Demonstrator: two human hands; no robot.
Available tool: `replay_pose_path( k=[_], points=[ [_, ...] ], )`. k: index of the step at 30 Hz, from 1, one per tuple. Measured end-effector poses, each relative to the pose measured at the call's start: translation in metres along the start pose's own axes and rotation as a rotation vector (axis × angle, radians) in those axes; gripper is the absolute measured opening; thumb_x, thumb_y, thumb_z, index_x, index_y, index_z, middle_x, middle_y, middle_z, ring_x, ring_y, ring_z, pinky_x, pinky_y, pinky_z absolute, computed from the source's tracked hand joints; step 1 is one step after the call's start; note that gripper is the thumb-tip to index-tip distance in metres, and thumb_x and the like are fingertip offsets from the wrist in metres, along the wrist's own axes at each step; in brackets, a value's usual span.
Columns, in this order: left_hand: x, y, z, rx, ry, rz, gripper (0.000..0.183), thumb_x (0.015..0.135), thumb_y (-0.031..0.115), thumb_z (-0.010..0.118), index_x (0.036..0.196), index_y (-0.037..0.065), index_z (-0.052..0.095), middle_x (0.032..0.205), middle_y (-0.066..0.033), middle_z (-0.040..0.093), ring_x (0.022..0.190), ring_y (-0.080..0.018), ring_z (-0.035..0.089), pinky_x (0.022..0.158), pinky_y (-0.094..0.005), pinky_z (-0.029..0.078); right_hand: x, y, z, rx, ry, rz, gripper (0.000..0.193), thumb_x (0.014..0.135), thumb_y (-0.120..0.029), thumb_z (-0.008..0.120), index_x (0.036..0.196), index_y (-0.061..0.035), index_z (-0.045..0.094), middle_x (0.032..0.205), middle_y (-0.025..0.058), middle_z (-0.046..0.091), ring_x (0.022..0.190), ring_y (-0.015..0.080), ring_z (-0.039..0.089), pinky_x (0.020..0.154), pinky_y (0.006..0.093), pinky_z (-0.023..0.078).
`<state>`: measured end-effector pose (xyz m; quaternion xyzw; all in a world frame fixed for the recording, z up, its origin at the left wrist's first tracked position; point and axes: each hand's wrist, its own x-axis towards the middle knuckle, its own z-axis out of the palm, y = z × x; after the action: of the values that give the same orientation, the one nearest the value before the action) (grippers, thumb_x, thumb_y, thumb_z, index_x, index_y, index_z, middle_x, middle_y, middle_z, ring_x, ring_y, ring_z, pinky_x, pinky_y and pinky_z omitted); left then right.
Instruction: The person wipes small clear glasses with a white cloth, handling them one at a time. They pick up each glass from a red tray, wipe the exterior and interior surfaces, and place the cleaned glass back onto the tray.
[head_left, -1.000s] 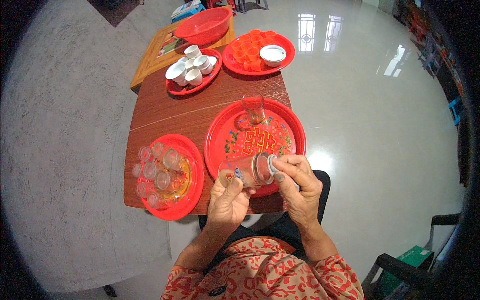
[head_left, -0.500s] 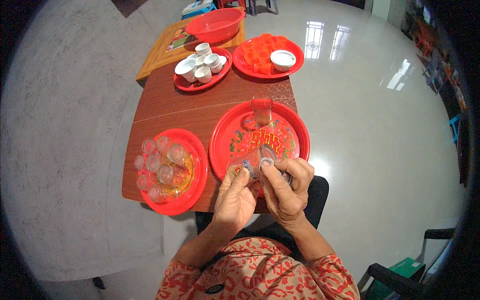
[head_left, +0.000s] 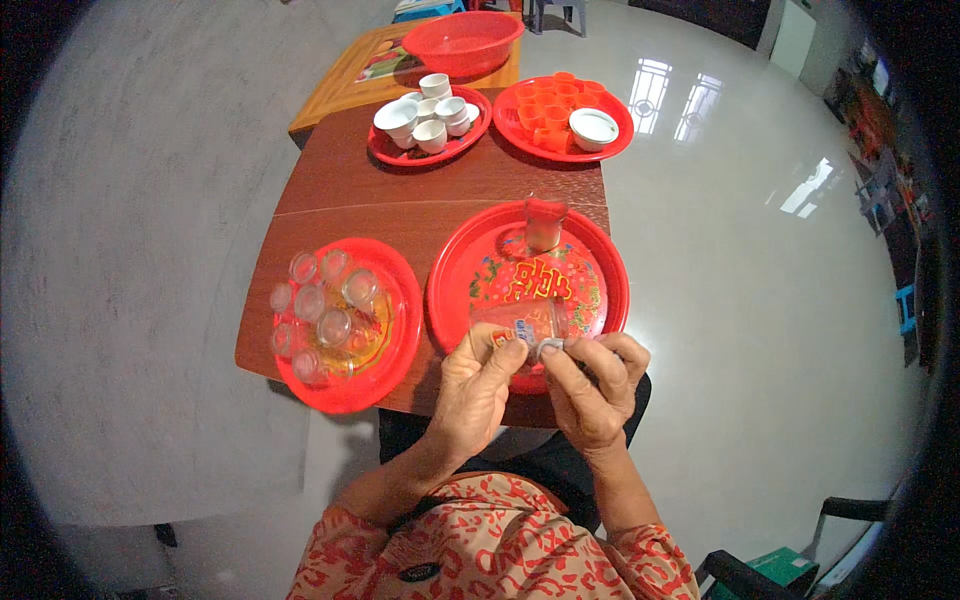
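A clear drinking glass (head_left: 540,318) with a small coloured label is held tilted on its side above the near part of a large red tray (head_left: 440,290). My left hand (head_left: 478,385) is closed round one end, its thumb along the glass beside the label. At the other end my right hand (head_left: 598,388) is closed, thumb and fingers pressed to the glass. A small whitish thing (head_left: 549,346) shows at my right thumb; its kind is unclear. Another clear glass (head_left: 544,225) stands on the tray's far part.
Left, a red tray (head_left: 408,345) carries several clear glasses (head_left: 334,326). Farther off, white cups (head_left: 430,135) fill a red plate (head_left: 478,135); orange-red cups (head_left: 553,108) and a white bowl (head_left: 593,129) share another. A red basin (head_left: 463,45) sits behind on a wooden table (head_left: 325,95).
The held glass has turned more level, its right end swinging down toward my right hand. Both hands have shifted slightly right. The view has moved a little, so the table things appear displaced.
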<state>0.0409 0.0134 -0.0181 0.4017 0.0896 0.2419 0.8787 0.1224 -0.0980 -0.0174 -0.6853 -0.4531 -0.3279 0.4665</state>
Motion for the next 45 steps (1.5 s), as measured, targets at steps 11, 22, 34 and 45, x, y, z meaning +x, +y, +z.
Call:
replay_pose_path(
  k=[11, 22, 34, 45],
  points=[
    [-0.014, 0.016, -0.009, 0.550, -0.138, -0.017, 0.008, 0.089, 0.006, 0.063, 0.096, 0.002, 0.059, 0.092, -0.0022, 0.062, 0.085, -0.0081, 0.058, 0.078, -0.0243, 0.048, 0.030, 0.020, -0.020, 0.339, -0.306, 0.136, 0.027, 0.068, -0.002, 0.073, 0.094, -0.0080, 0.070, 0.091, 0.0033, 0.062, 0.085, 0.0241, 0.053, 0.073, 0.0353, 0.044],
    [-0.008, 0.036, -0.012, 0.773, -0.471, 0.072, 0.012, 0.082, 0.002, 0.068, 0.090, 0.001, 0.059, 0.089, -0.0075, 0.062, 0.087, -0.0200, 0.059, 0.081, -0.0331, 0.046, 0.037, 0.027, -0.027, 0.558, -0.432, 0.271, 0.022, 0.072, -0.005, 0.070, 0.094, -0.0027, 0.070, 0.088, 0.0070, 0.064, 0.081, 0.0221, 0.057, 0.073, 0.0335, 0.045],
    [-0.006, 0.032, -0.013, 0.787, -0.691, 0.189, 0.014, 0.080, 0.005, 0.072, 0.089, 0.005, 0.060, 0.088, -0.0048, 0.063, 0.096, -0.0241, 0.058, 0.090, -0.0387, 0.042, 0.042, 0.018, -0.031, 0.717, -0.485, 0.236, 0.023, 0.076, -0.003, 0.066, 0.099, -0.0029, 0.070, 0.093, 0.0091, 0.064, 0.087, 0.0229, 0.061, 0.076, 0.0338, 0.047],
    [-0.004, 0.034, -0.006, 0.664, -0.718, 0.160, 0.016, 0.078, 0.002, 0.072, 0.087, 0.004, 0.058, 0.086, -0.0062, 0.063, 0.085, -0.0207, 0.060, 0.079, -0.0339, 0.046, 0.039, 0.023, -0.032, 0.887, -0.508, 0.464, 0.025, 0.081, -0.003, 0.063, 0.105, 0.0015, 0.068, 0.096, 0.0139, 0.064, 0.089, 0.0236, 0.061, 0.080, 0.0337, 0.048]
  ],
)
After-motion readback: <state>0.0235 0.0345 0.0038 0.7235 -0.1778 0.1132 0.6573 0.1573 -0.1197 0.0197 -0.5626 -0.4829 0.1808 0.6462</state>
